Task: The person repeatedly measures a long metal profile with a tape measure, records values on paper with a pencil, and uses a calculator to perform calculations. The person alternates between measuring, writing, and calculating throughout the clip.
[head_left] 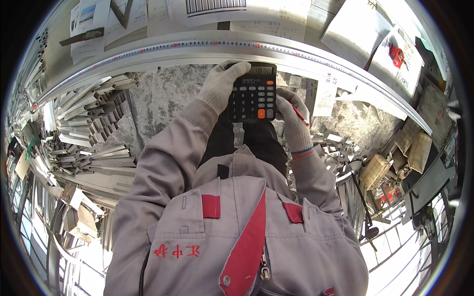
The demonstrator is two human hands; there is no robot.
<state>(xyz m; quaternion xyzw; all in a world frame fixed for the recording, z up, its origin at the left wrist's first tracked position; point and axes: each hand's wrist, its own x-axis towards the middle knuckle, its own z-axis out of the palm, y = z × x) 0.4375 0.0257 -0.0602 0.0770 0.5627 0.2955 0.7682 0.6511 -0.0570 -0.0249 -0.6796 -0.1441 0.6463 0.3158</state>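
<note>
A black calculator (pixel 253 93) with a lit grey display and two orange keys is held upright before my body. Its upper left side is gripped by my left hand (pixel 220 85), in a pale knit glove, with the fingers at the top edge beside the display. My right hand (pixel 295 123), gloved too with a blue cuff edge, is closed at the calculator's lower right side. A slim red pen (pixel 300 116) lies in that hand, pointing down and right. The fingertips behind the calculator are hidden.
Beyond my hands, a long tape measure strip (pixel 216 43) runs along a workbench rail, with its red case (pixel 396 56) at the right. Papers (pixel 276 22) and a metal angle piece (pixel 81 37) lie there. Stacked metal profiles (pixel 94 111) fill the left; woven baskets (pixel 375 170) stand right.
</note>
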